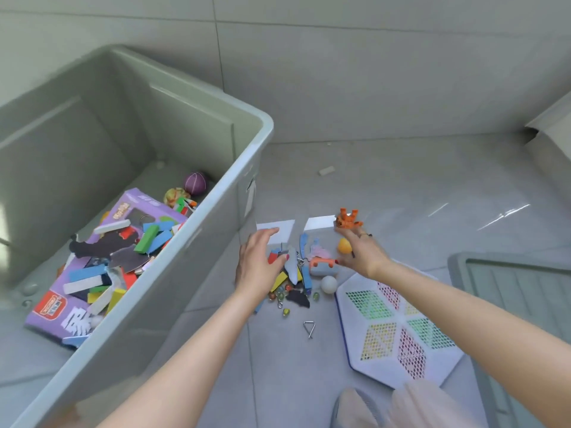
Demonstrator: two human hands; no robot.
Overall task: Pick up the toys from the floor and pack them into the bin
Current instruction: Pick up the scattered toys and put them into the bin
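— Grey tiled floor (386, 186) runs up to a pale wall, and only the head view is on offer. What sits on it?

— On the left, a big grey bin (247, 168), tilted in this view, already part-filled: a purple box (58, 307), coloured blocks (151, 236), a purple ball (195, 182). Just right of it lies a small heap of toys (296, 273) — flat foam pieces, marbles, a white ball (328, 284), a metal triangle (309, 329) a little nearer the person.

— And the hands?

— The left hand (258, 264) hovers low over the heap's left edge, fingers loosely spread; whether they touch a piece I cannot tell. The right hand (361, 253) has its fingers curled round an orange ball (344, 245), with an orange figure (347, 220) at the fingertips, seemingly pinched there.

— So which step is this?

— Gathering, I judge, midway through: much is packed, the heap is not.

— The next move?

— Probably carrying the right hand's load over the bin's rim, then scooping the small bits. The marbles may roll away. A white mesh board (395, 329) to the right and a grey lid (509, 285) beyond it wait.
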